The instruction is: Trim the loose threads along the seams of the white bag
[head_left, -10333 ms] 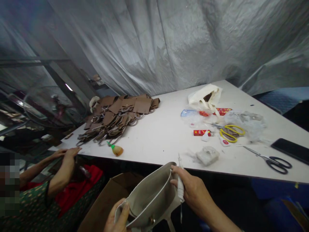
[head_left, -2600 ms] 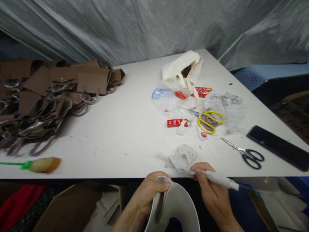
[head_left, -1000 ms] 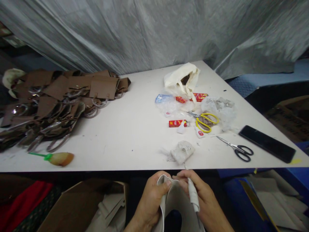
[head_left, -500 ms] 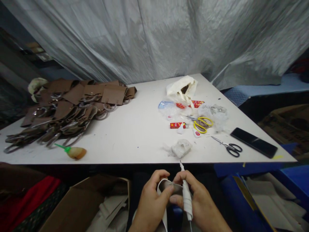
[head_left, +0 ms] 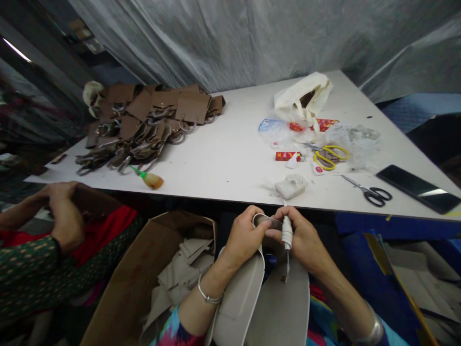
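Note:
Below the table's front edge, my left hand [head_left: 248,234] pinches the upper end of a light grey leather-like piece [head_left: 279,305], which curls into a loop there and hangs down in two panels. Close on its right, my right hand [head_left: 300,238] has its fingers closed around a thin tool with a white wrapped handle [head_left: 287,233]; the tool's metal shaft points down over the grey piece. The right fingertips are also at the edge of that loop. A whitish block [head_left: 291,186] lies on the table just beyond both hands.
Brown bags [head_left: 144,120] are heaped at the table's left, near a green-tipped bottle [head_left: 151,180]. Yellow scissors [head_left: 329,157], black scissors [head_left: 374,194] and a phone [head_left: 419,187] lie right. Cardboard [head_left: 122,283] and blue [head_left: 378,283] boxes flank my lap. Another person's hand [head_left: 65,211] is left.
The camera view has tilted down and shifted left, so both forearms, the hanging grey panels and the other person's arms now show. Both hands keep their hold.

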Demonstrator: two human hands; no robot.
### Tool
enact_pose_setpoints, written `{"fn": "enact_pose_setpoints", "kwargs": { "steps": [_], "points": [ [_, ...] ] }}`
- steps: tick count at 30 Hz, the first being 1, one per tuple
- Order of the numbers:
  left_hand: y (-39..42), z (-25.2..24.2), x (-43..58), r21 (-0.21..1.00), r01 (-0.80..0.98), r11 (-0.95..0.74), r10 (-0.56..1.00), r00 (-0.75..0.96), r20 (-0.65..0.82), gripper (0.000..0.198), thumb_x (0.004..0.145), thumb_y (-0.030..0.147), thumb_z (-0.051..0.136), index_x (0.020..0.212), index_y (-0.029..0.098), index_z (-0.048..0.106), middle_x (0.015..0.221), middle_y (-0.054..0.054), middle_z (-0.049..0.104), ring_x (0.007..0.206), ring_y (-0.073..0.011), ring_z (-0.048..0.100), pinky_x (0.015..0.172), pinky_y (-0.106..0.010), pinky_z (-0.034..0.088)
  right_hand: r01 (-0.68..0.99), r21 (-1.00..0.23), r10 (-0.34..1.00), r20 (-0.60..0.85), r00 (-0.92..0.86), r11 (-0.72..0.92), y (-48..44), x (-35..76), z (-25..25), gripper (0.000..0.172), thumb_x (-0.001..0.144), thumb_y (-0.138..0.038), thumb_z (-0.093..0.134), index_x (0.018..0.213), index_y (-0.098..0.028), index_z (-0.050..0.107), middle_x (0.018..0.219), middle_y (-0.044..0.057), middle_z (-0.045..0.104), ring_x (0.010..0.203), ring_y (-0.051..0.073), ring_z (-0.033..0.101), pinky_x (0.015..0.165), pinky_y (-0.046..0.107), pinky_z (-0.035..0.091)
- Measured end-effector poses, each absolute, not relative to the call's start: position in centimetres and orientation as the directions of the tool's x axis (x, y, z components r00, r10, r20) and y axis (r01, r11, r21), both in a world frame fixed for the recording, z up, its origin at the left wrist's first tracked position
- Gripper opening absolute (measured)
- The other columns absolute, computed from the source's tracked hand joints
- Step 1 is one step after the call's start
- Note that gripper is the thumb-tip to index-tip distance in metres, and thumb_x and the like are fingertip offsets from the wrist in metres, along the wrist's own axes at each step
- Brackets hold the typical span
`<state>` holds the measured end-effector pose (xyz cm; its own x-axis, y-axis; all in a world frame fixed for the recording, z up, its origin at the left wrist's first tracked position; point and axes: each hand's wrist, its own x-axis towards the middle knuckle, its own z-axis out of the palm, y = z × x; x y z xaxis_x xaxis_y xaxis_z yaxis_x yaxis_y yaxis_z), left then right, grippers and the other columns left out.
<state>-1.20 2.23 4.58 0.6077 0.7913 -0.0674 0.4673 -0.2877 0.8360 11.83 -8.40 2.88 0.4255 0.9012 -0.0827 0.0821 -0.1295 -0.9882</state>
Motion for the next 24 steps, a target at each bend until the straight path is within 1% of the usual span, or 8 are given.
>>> {"fn": "enact_pose_setpoints", "kwargs": {
  "steps": [3,10,15,17,19,21,23,24],
  "points": [
    [2.5,4.5,-1.4,0.849,0.452,-0.274,0.79,0.609,-0.07,0.009,0.083,0.028,0.069,0.084,0.02,0.065,0.075,0.004,0.06,0.072,-0.0153,0.054,0.07,-0.027,0.039,0.079,-0.99,0.904,-0.076,0.421,-0.12,-8.2,11.7,2.7,0.032,0.083,-0.039,0.08,0.096,-0.023,0.056,0.076,-0.006,0.056,0.063,0.013,0.047,0.057,0.024,0.039],
    [1.7,4.9,-2.3,0.92,0.369,-0.134,0.793,0.596,-0.124,0.011,0.078,0.026,0.073,0.077,0.02,0.064,0.072,0.003,0.059,0.07,-0.0156,0.052,0.067,-0.027,0.038,0.037,-0.994,0.932,-0.081,0.353,-0.101,-8.3,11.6,2.1,0.032,0.083,-0.036,0.081,0.093,-0.023,0.054,0.08,-0.004,0.063,0.064,0.013,0.053,0.059,0.023,0.044],
    [1.3,6.0,-3.3,0.961,0.27,-0.054,0.738,0.66,-0.144,0.008,0.082,0.022,0.065,0.077,0.018,0.069,0.076,0.0,0.063,0.074,-0.0166,0.056,0.07,-0.027,0.042,0.096,-0.989,0.927,-0.067,0.369,-0.11,-8.8,11.4,2.2,0.029,0.087,-0.04,0.079,0.09,-0.023,0.055,0.081,-0.003,0.064,0.064,0.013,0.054,0.057,0.023,0.044],
    [1.6,6.1,-3.9,0.976,0.215,0.031,0.699,0.693,-0.175,0.011,0.083,0.027,0.068,0.083,0.017,0.073,0.077,-0.001,0.066,0.073,-0.0167,0.057,0.07,-0.027,0.043,0.149,-0.982,0.921,-0.049,0.386,-0.114,-9.2,11.1,2.4,0.027,0.089,-0.042,0.077,0.091,-0.023,0.058,0.084,-0.001,0.067,0.066,0.014,0.057,0.057,0.024,0.046],
    [1.9,5.8,-4.5,0.974,0.11,0.2,0.67,0.71,-0.217,0.025,0.083,0.039,0.073,0.09,0.015,0.075,0.078,-0.003,0.068,0.068,-0.0159,0.057,0.067,-0.027,0.043,0.191,-0.975,0.908,-0.02,0.419,-0.109,-10.0,10.8,2.6,0.026,0.089,-0.044,0.076,0.09,-0.024,0.06,0.083,0.0,0.068,0.066,0.015,0.059,0.057,0.025,0.048],
    [2.1,5.0,-5.0,0.942,-0.028,0.335,0.682,0.697,-0.221,0.04,0.086,0.052,0.07,0.094,0.014,0.075,0.083,-0.007,0.072,0.071,-0.0174,0.061,0.07,-0.029,0.046,0.208,-0.975,0.884,0.03,0.466,-0.077,-11.1,10.6,2.7,0.027,0.087,-0.047,0.078,0.086,-0.024,0.063,0.08,0.001,0.07,0.064,0.017,0.062,0.057,0.026,0.051],
    [2.0,4.1,-5.3,0.937,-0.089,0.337,0.729,0.655,-0.2,0.044,0.088,0.056,0.068,0.093,0.013,0.077,0.09,-0.01,0.075,0.083,-0.0211,0.065,0.08,-0.032,0.048,0.205,-0.979,0.851,0.093,0.517,-0.017,-12.5,10.6,2.7,0.029,0.083,-0.048,0.082,0.084,-0.024,0.065,0.08,0.002,0.071,0.064,0.019,0.065,0.056,0.027,0.054],
    [1.8,3.6,-5.4,0.947,-0.079,0.313,0.748,0.635,-0.194,0.042,0.087,0.054,0.069,0.091,0.013,0.077,0.091,-0.011,0.075,0.087,-0.0223,0.066,0.084,-0.033,0.048,0.189,-0.982,0.846,0.109,0.522,0.009,-13.2,10.6,2.7,0.029,0.083,-0.048,0.083,0.087,-0.024,0.068,0.082,0.003,0.072,0.068,0.02,0.068,0.059,0.028,0.056]
  ]
}}
